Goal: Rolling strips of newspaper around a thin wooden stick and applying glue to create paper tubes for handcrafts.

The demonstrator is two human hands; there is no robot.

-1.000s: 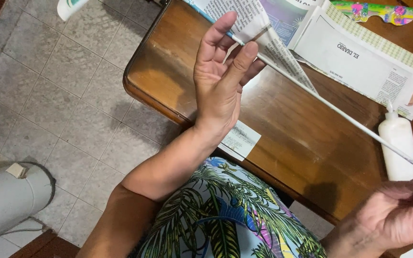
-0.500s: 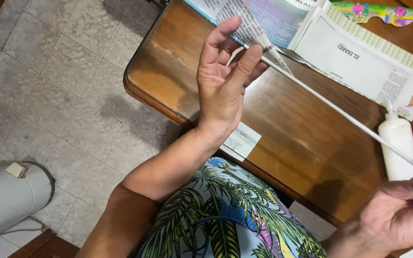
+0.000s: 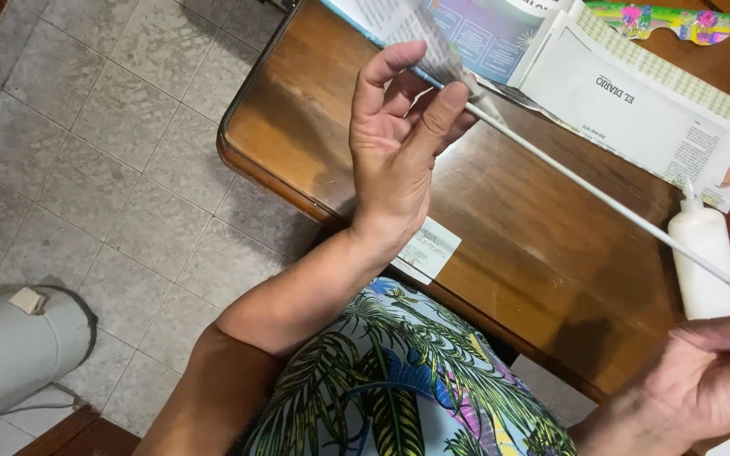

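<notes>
since a moment ago the left hand [image 3: 399, 148] has slid slightly along the rolled paper stick [image 3: 601, 198], its thumb and fingers pinched round the loose upper end. below lies the wooden table [image 3: 500, 245], with spread newspaper sheets [image 3: 635, 110] at its far side, then a white glue bottle [image 3: 705, 262] (standing just under the stick). right hand [image 3: 711, 380] closes over the stick's lower end, near the table's edge. a small paper slip [image 3: 427, 251] lies by the left wrist.
</notes>
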